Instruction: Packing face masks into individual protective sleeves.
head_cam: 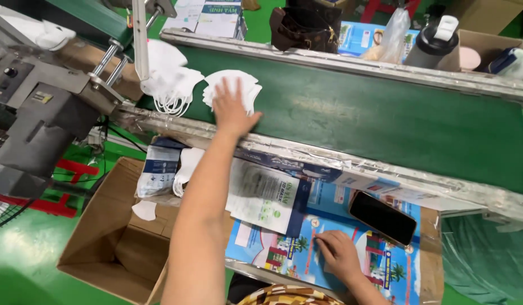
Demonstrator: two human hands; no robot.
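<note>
My left hand [232,110] reaches over the metal rail and lies flat, fingers spread, on a fanned stack of white face masks [247,85] on the green conveyor belt [386,121]. A second bunch of white masks [170,85] hangs at the machine outlet to its left. My right hand [338,254] rests with curled fingers on a colourful printed sheet [386,265] close to me, holding nothing. Beside my left forearm lies a white and blue flat packaging pouch [267,197].
A black phone [382,218] lies on the printed sheet. An open cardboard box [117,243] stands at lower left, with packaged masks [158,172] above it. The grey machine [41,107] is at left. A brown bag [304,28] and a bottle [434,45] stand beyond the belt.
</note>
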